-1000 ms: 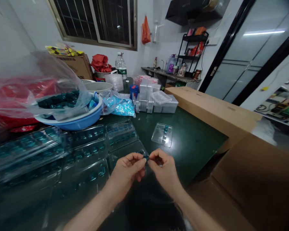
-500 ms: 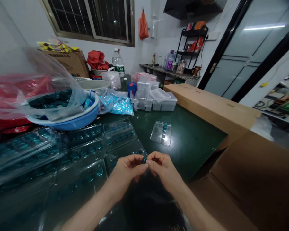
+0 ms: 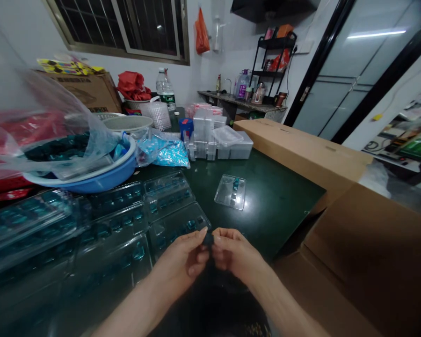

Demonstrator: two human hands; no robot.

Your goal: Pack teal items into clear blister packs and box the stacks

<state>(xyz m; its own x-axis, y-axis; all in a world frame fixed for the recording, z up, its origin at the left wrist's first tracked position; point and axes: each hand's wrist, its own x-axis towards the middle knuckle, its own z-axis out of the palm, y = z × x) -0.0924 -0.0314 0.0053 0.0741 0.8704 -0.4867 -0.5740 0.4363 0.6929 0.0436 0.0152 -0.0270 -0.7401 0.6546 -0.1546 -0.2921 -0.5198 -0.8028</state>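
Head view: left hand [image 3: 182,256] and right hand [image 3: 237,253] pinch one small dark piece [image 3: 208,239] between their fingertips, over the green table [image 3: 277,187]. See-through trays [image 3: 175,220] with teal pieces lie beside the left hand; a smaller tray [image 3: 224,190] lies beyond both hands. Basin [image 3: 122,169] left, cardboard box [image 3: 379,243] right.

The trays [image 3: 171,219] look like clear, glossy plastic, the tabletop [image 3: 277,201] smooth and shiny, the box [image 3: 379,229] matt cardboard.

I view remotely a bare left hand [image 3: 183,258] and right hand [image 3: 235,251]. Both forearms [image 3: 135,304], uncovered, narrow toward the wrists [image 3: 162,276]; whether the dark, gold-flecked patch [image 3: 255,329] below is clothing, I cannot tell.
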